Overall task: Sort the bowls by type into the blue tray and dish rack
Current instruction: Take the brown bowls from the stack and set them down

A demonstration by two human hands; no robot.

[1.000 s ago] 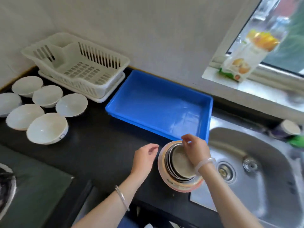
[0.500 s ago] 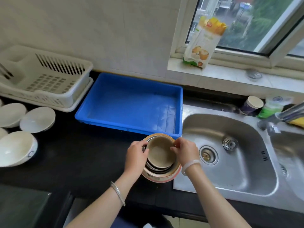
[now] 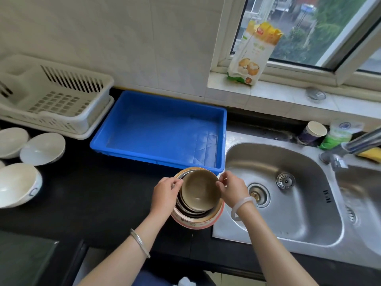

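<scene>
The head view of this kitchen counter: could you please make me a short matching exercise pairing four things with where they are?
Things:
1. blue tray
2. dish rack
3. brown bowl
4. food packet

Places:
A. on the windowsill
B. far left, against the wall
C. top of the nested stack, between both hands
D. between rack and sink

Pairs: 1-D, 2-B, 3-C, 4-A

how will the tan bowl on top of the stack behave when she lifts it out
The tan bowl looks rigid and probably light. It sits tilted and nested in the stack of bowls, so it may snag or drag them. Both hands, left hand and right hand, pinch its smooth rim; slipping seems possible.
</scene>
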